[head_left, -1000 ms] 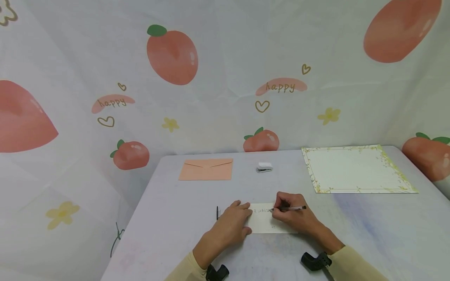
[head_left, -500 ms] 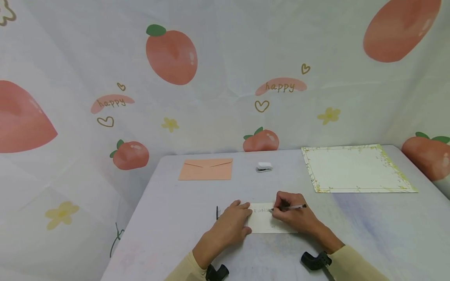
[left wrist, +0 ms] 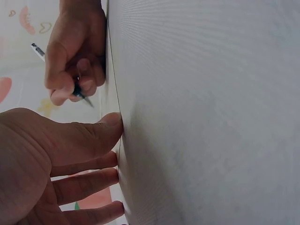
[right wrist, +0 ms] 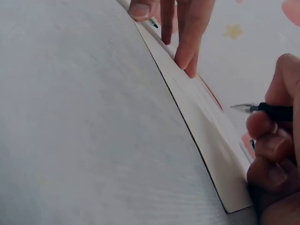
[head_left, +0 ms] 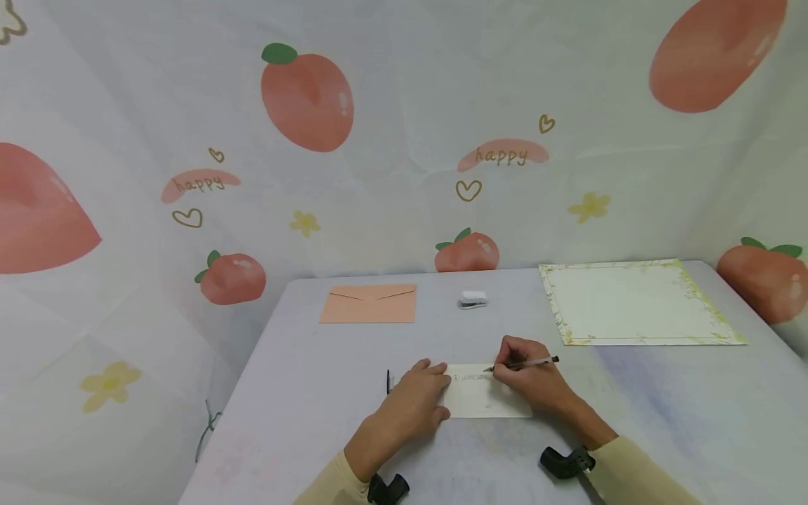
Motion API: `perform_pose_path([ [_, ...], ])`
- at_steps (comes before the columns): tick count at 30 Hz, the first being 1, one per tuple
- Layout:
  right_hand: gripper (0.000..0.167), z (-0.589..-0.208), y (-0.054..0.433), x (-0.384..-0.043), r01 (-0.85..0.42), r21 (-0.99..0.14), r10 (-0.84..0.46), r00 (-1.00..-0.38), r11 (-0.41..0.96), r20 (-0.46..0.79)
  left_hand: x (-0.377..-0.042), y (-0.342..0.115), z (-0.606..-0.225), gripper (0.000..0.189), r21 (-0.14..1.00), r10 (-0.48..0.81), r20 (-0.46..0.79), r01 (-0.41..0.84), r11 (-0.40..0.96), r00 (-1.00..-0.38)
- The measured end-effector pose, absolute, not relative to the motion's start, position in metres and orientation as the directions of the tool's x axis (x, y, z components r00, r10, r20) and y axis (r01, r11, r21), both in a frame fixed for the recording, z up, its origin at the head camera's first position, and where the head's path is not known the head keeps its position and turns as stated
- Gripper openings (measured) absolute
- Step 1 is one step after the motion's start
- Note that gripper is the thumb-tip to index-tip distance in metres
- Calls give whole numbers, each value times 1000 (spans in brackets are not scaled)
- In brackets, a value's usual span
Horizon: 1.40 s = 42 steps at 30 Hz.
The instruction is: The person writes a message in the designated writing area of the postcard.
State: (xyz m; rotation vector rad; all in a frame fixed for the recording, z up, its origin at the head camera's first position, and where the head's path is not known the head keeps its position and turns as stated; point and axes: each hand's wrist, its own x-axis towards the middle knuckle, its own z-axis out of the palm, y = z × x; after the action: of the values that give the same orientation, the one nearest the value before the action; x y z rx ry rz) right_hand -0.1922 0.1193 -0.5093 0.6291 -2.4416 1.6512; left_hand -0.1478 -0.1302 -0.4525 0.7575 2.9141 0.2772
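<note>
A small cream sheet of paper [head_left: 482, 401] lies flat on the table with a line of tiny handwriting near its top. My left hand [head_left: 410, 401] rests on its left edge, fingers extended, thumb near the lower corner. Between thumb and fingers my right hand [head_left: 535, 375] pinches a pen [head_left: 539, 362] with a clear barrel. In the right wrist view the dark grip [right wrist: 276, 111] and metal tip point toward the paper, the tip standing a little above it. The right hand's curled lower fingers [right wrist: 272, 173] sit at the paper's right end.
A peach envelope [head_left: 371, 312] lies at the back left, with a small white stapler [head_left: 473, 299] to its right. At the back right is a large sheet with a floral border [head_left: 650, 305]. A thin black-edged object [head_left: 388, 382] pokes out left of my left hand.
My right hand has moved slightly up with the pen, whose tip has lifted from the written line. The left hand keeps its place on the paper.
</note>
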Motion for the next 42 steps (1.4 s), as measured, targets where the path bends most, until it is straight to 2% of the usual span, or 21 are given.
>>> perform_pose_path([
  [7, 13, -502, 107, -188, -355, -900, -272, -919, 253, 286, -148, -132, -455, 52, 225, 486, -72, 460, 859, -871],
  [14, 14, -505, 85, -182, -374, -913, -335, -891, 163, 306, -150, -135, -456, 50, 224, 510, -42, 490, 843, -859],
  [19, 23, -509, 77, -179, -405, -887, -329, -887, 221, 323, -152, -137, -462, 51, 223, 520, -27, 502, 836, -854],
  [23, 29, -508, 76, -178, -417, -868, -346, -883, 269, 317, -164, -142, -492, 53, 238, 528, 18, 517, 822, -849],
  [26, 28, -507, 77, -177, -445, -845, -368, -870, 297, 329, -165, -141, -492, 54, 254, 527, 19, 514, 819, -850],
  [30, 25, -508, 77, -177, -461, -829, -385, -861, 316, 333, -157, -137, -474, 51, 246, 525, -2, 509, 825, -851],
  [38, 23, -510, 74, -176, -472, -818, -389, -857, 328, 338, -170, -143, -506, 54, 263, 533, 22, 519, 813, -846],
  [42, 24, -509, 73, -176, -484, -810, -393, -851, 330, 348, -179, -146, -527, 56, 224, 540, 49, 537, 814, -840],
])
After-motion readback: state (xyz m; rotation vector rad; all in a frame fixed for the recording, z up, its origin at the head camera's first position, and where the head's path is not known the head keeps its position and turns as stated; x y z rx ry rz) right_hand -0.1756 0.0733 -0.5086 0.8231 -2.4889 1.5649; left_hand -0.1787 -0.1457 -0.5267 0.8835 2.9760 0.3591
